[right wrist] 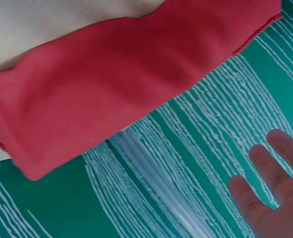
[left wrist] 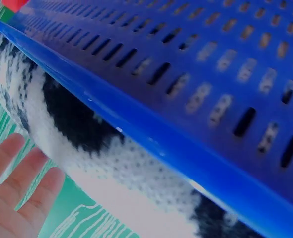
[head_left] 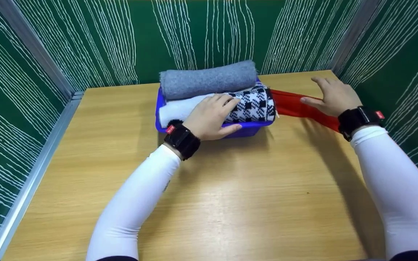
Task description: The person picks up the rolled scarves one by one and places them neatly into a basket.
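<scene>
My left hand [head_left: 210,116] rests on a rolled black-and-white patterned scarf [head_left: 250,105], its fingers spread across the top. That roll lies along the front of a blue slotted plastic basket [head_left: 243,132]; its left end is plain white. Behind it, a grey rolled cloth [head_left: 209,80] sits in the basket, rising above the rim. My right hand [head_left: 339,96] hovers over a flat red cloth [head_left: 289,104], fingers extended and nothing held. The red cloth [right wrist: 111,89] stretches rightward from the basket's right side, partly hidden by the hand and wrist.
The basket stands near the back of a wooden table [head_left: 230,203]. Green walls [head_left: 191,32] with white wavy lines enclose the left, back and right sides. A grey metal rail [head_left: 45,156] runs along the left table edge.
</scene>
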Motion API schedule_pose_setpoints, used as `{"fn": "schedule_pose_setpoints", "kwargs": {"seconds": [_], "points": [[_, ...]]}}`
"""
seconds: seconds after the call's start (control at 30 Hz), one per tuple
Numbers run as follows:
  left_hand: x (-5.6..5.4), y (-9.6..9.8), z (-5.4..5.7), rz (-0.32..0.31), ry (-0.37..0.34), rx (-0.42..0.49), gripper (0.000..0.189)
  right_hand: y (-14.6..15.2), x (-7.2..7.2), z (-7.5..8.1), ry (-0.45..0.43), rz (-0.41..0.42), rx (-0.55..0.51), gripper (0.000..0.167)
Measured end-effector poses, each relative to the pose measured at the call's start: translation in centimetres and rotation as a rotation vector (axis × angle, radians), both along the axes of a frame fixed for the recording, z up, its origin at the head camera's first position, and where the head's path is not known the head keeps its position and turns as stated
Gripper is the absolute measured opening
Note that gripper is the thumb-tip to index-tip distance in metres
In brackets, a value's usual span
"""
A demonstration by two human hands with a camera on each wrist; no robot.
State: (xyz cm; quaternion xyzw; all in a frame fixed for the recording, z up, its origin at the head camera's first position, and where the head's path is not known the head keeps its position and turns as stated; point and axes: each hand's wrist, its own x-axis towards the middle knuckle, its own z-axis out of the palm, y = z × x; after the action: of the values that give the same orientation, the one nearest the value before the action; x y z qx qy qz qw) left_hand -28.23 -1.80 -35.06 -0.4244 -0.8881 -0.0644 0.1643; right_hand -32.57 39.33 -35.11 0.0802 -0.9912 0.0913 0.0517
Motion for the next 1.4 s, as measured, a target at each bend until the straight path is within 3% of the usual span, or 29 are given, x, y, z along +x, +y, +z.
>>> {"fn": "schedule_pose_setpoints", "kwargs": {"seconds": [0.47, 1.4], "points": [[0.2, 1.7, -0.2, -0.068, 0.032, -0.024, 0.071, 2.5, 0.1, -1.8, -0.038, -0.057, -0.051, 0.092], [0.9, 4.1, -0.1, -0.146, 0.05, -0.029, 0.068, 5.2, -1.3, -4.5, -0.197, -0.137, -0.11, 0.091]]}}
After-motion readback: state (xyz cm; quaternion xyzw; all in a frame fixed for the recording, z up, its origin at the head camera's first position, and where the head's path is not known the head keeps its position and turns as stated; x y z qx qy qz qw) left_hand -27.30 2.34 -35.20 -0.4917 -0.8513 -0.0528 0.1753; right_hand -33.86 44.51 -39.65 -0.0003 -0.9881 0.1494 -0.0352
